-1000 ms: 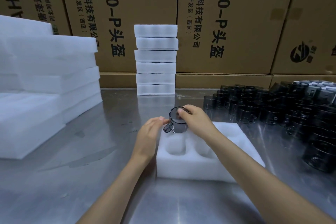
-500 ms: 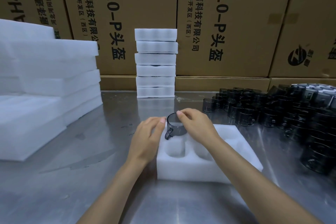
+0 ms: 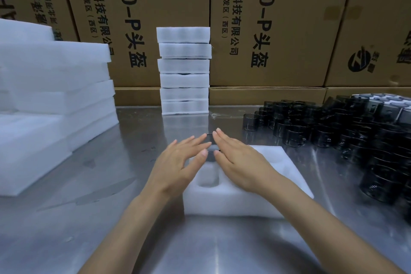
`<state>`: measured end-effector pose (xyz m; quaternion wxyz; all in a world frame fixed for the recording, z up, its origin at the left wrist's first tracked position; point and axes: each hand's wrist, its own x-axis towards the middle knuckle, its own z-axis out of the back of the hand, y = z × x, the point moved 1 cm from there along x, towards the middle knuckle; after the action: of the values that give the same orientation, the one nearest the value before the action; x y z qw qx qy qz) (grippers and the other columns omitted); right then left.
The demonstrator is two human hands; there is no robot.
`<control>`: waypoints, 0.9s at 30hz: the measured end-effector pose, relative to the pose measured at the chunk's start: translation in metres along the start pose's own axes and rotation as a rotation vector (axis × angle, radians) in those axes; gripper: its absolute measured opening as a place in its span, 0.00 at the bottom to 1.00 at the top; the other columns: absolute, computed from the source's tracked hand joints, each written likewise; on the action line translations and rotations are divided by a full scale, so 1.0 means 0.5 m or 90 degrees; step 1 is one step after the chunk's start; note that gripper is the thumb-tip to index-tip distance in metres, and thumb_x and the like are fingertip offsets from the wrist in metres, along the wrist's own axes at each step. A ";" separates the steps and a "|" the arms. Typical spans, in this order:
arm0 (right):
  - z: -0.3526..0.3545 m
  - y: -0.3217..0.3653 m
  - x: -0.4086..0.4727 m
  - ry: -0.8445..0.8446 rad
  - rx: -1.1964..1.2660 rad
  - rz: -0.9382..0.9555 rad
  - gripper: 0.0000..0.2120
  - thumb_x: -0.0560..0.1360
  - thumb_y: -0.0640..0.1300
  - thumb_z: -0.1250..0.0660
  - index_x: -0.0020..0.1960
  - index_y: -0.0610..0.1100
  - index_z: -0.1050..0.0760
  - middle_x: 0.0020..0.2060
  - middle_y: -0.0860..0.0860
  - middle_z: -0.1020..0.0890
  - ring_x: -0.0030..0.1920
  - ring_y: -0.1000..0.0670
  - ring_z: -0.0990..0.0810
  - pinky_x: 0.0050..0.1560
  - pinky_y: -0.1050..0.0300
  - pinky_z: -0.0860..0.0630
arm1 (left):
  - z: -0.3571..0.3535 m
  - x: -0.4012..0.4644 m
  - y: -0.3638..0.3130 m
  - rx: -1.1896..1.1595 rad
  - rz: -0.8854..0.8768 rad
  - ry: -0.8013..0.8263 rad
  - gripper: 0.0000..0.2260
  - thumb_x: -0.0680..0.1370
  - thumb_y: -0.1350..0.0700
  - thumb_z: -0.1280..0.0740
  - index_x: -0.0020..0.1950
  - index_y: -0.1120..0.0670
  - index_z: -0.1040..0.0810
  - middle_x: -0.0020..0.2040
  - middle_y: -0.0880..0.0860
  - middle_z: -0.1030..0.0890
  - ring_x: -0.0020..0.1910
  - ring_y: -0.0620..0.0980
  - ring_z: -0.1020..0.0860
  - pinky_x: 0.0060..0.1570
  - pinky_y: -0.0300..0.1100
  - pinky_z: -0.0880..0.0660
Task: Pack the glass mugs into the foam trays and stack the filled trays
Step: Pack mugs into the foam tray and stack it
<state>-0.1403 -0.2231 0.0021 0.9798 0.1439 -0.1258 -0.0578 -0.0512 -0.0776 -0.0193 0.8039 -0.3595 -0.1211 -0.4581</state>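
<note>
A white foam tray (image 3: 278,162) with round pockets lies on the steel table before me. A dark glass mug (image 3: 210,153) sits in its far left pocket, mostly hidden between my hands. My left hand (image 3: 180,163) and my right hand (image 3: 239,162) lie flat over it with straight fingers, fingertips nearly meeting on the rim. The near left pocket (image 3: 208,177) holds nothing. A crowd of dark glass mugs (image 3: 333,131) stands at the right.
A stack of several filled foam trays (image 3: 184,71) stands at the back centre. Piles of foam sheets (image 3: 51,104) fill the left side. Cardboard boxes (image 3: 266,29) wall the back. Bare steel table (image 3: 133,240) lies near me.
The mug went down from my right hand's grip into the tray's far left pocket. Both hands have flattened out over it.
</note>
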 end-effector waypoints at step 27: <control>-0.018 -0.012 0.012 0.129 -0.017 -0.030 0.27 0.82 0.56 0.56 0.78 0.50 0.53 0.77 0.56 0.53 0.76 0.57 0.54 0.75 0.54 0.53 | -0.018 -0.032 0.012 -0.147 0.028 -0.009 0.15 0.76 0.49 0.41 0.61 0.41 0.23 0.67 0.42 0.27 0.69 0.39 0.33 0.69 0.42 0.39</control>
<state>-0.1324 -0.2271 -0.0065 0.9877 0.1392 -0.0217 -0.0678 -0.0563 -0.0716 -0.0367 0.7662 -0.4558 -0.0653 -0.4483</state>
